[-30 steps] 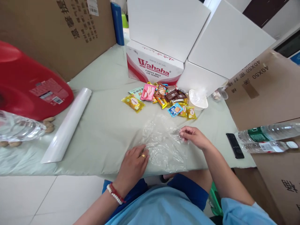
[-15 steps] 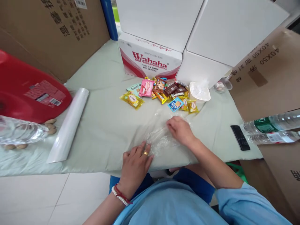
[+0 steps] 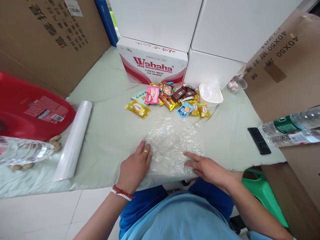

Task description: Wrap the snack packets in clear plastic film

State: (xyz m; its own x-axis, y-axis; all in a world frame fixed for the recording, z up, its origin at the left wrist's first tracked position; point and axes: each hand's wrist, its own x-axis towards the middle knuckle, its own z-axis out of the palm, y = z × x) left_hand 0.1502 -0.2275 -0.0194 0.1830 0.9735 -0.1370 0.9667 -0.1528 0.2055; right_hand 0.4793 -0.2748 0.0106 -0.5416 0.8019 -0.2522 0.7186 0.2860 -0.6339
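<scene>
A clear, crinkled sheet of plastic film (image 3: pixel 172 143) lies spread on the table in front of me; whether it is a bag I cannot tell. My left hand (image 3: pixel 136 165), with a gold ring, rests at its left edge with the fingers stretched out. Across from it, my right hand (image 3: pixel 206 166) touches the film's lower right part, fingers spread. Just beyond the film sits a pile of wrapped snacks: a pink packet (image 3: pixel 152 94), a blue packet (image 3: pixel 185 110), dark brown packets (image 3: pixel 179 94) and yellow packets (image 3: pixel 138 108).
A white plastic tub (image 3: pixel 211 95) stands right of the snacks, before a Wahaha box (image 3: pixel 153 63). To the left lie a white roll (image 3: pixel 73 141) and a red jug (image 3: pixel 35 110). A black phone (image 3: pixel 259 141) and water bottles (image 3: pixel 297 123) are at the right.
The film was bunched and is now spread flatter and wider. My right hand has opened from a closed grip and come nearer me; my left hand has shifted slightly left.
</scene>
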